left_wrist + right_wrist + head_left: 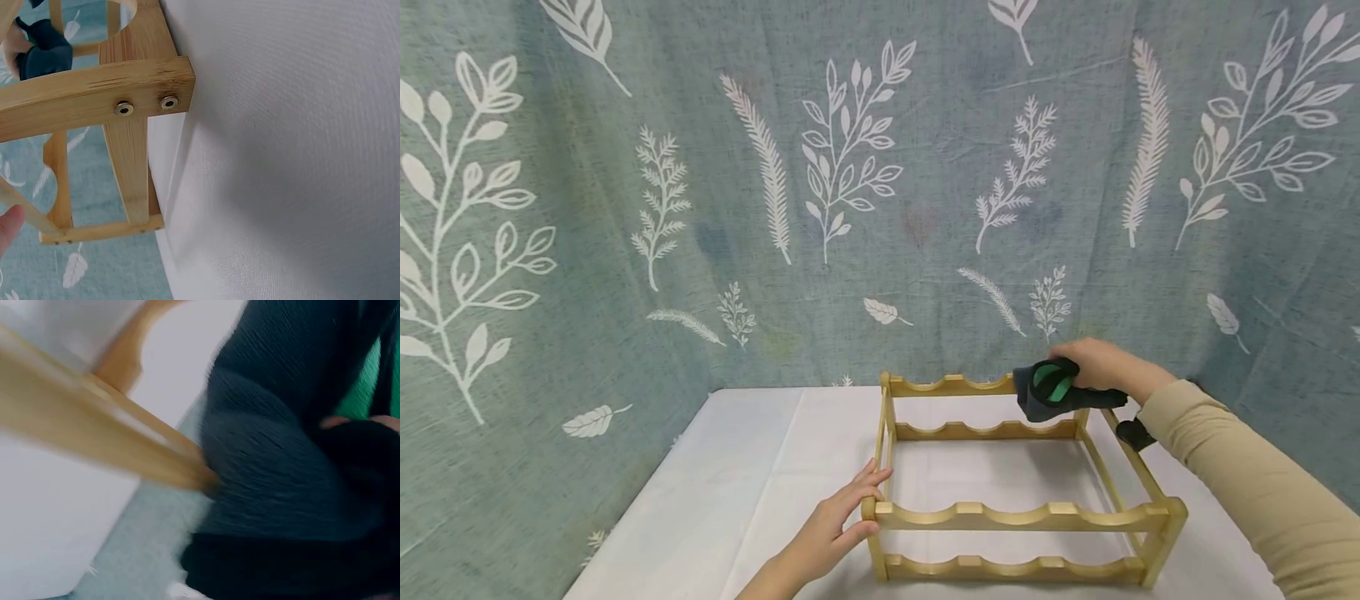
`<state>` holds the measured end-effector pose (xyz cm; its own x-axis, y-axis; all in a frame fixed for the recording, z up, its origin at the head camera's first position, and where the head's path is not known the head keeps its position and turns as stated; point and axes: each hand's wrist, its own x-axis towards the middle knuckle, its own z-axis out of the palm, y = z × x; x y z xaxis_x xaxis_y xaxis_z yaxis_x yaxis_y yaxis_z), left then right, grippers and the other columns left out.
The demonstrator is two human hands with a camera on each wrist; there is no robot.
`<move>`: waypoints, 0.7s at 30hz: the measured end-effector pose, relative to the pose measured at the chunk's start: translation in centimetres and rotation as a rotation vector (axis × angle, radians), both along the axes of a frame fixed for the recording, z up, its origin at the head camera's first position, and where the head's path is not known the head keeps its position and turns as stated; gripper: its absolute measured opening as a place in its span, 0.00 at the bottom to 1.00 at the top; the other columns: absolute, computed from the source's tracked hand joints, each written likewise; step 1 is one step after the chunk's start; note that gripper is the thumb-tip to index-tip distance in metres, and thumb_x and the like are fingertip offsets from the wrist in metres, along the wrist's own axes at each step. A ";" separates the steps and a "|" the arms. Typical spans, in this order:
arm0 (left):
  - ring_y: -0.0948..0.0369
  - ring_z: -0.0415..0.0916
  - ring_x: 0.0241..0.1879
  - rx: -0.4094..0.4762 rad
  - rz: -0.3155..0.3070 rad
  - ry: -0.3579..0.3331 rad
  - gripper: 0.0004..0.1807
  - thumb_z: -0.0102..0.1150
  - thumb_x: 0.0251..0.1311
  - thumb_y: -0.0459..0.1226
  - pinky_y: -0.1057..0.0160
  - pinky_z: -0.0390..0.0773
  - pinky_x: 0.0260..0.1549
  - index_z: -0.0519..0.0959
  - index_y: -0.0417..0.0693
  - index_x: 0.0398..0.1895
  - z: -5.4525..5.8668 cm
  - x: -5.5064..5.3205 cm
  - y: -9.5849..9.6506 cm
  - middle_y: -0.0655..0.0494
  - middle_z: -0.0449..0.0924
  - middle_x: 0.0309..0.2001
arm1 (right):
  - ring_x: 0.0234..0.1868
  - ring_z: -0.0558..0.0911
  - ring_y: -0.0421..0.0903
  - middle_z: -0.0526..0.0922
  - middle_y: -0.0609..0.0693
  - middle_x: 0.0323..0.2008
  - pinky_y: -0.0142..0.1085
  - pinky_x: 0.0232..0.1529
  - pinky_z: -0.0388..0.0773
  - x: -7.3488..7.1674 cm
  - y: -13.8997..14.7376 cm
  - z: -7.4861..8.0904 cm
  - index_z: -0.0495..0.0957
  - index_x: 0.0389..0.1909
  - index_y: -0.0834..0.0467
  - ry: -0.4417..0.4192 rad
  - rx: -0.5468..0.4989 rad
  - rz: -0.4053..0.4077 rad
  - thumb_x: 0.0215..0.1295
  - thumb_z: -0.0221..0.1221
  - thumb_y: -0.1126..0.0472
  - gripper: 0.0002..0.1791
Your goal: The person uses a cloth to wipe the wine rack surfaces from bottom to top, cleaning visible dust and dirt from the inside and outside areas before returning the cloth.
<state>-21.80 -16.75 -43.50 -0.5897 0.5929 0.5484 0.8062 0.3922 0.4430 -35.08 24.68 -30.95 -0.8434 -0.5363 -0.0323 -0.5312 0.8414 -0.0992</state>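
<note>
- the left hand [831, 527], at the near left corner of a pale golden wooden rack [970, 518] with scalloped rails, is relaxed rather than clenched: the fingers lie fairly straight over the near end of the rack's left side, the thumb apart from them and touching the near face.
- the rack stands upright on the white, cloth-covered surface [737, 475], right of the middle, with two scalloped rails on its near side, one above the other.
- round metal bolts [124, 109] show in the wood of the rack in the left wrist view.
- a long beige sleeve [1247, 483] reaches in from the near right, its cuff gathered behind the wrist.
- the right hand [1097, 364], over the far right part of the rack, is grasping a dark blue-grey fabric piece [1037, 406] with black edging and a green inside [1062, 389].
- the fabric hides part of the far upper rail [951, 387]; whether it touches the wood i cannot tell.
- behind the surface hangs a blue-green curtain [700, 192] printed with white leaves and sprigs.
</note>
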 end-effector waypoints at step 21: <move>0.55 0.52 0.68 0.009 -0.004 0.007 0.13 0.57 0.57 0.34 0.52 0.65 0.59 0.70 0.55 0.45 -0.2 -0.2 0.0 0.48 0.67 0.63 | 0.42 0.76 0.66 0.73 0.73 0.47 0.51 0.34 0.75 3.9 8.0 -1.4 0.63 0.57 0.71 0.111 -0.369 -0.297 0.57 0.60 0.60 0.30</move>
